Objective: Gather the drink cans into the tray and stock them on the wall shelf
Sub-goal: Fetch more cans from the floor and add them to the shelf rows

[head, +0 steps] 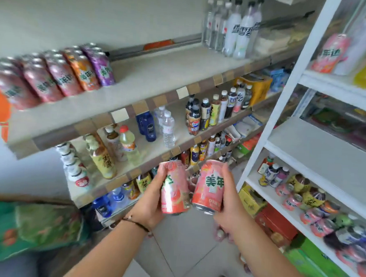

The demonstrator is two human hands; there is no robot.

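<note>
My left hand (151,202) grips a pink drink can (175,191) and my right hand (231,206) grips a second pink can (209,188). Both cans are held side by side at chest height, below the wall shelf (151,81). On that top shelf, at its left end, stand rows of cans (54,76): several pink, then orange, then purple. The shelf's middle is bare. No tray is in view.
Tall clear and white bottles (232,28) stand at the shelf's right end. Lower wall shelves (178,125) hold bottled drinks. A white rack (321,145) on the right carries more cans (313,215) and boxes. Green packs (24,227) lie at lower left. Tiled floor lies below.
</note>
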